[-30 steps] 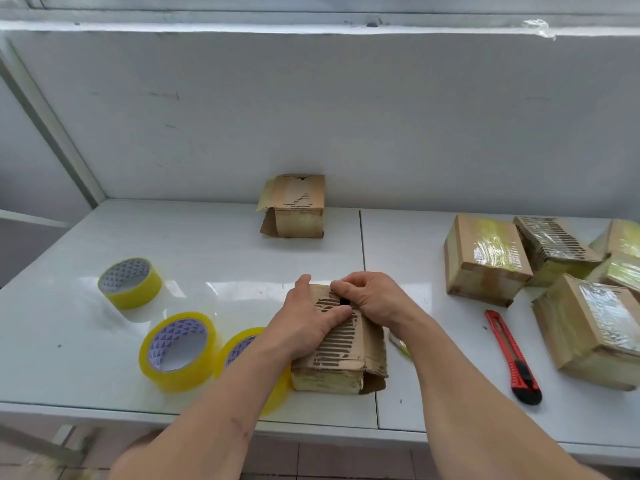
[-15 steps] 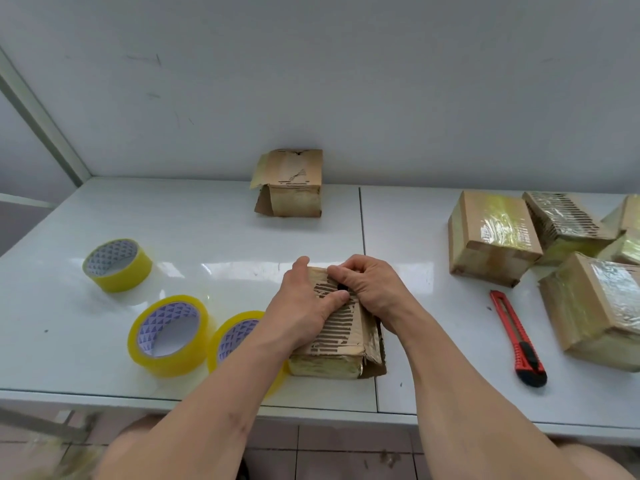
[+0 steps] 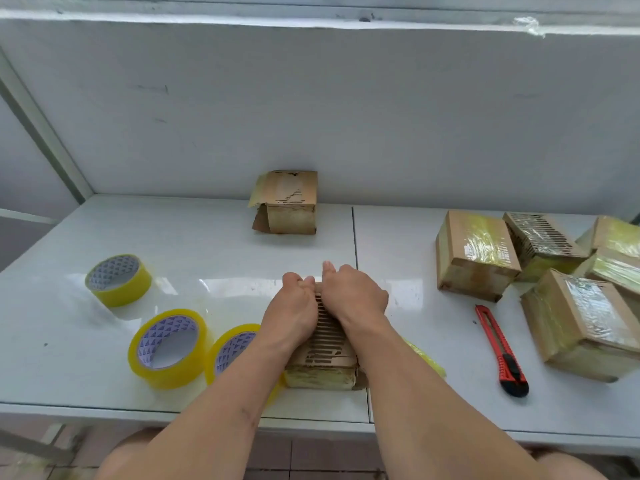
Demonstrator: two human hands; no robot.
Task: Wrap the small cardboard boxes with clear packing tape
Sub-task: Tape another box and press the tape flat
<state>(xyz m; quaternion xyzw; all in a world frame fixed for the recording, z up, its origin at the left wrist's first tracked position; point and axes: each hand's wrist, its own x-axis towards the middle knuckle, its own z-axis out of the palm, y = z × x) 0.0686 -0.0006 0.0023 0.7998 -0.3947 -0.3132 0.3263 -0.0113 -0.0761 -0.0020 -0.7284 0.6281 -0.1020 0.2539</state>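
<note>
At the near edge of the worktop (image 3: pixel 86 341), both hands now sit farther along the box (image 3: pixel 327 348) than a second ago.

Earlier the left hand (image 3: pixel 294 313) lay flat on the printed top and the right hand (image 3: pixel 356 296) pinched near its middle; both have since slid to the far edge, fingers curled over it and gripping the box side by side. It is worn brown cardboard with dark barred print, its near face yellowish, lying flat just beside a yellow tape roll (image 3: pixel 232 348). To the right lie a red cutter (image 3: pixel 502 351) and taped boxes (image 3: pixel 474 254); far back stands an open-flapped box (image 3: pixel 289 202), unmoved.
</note>
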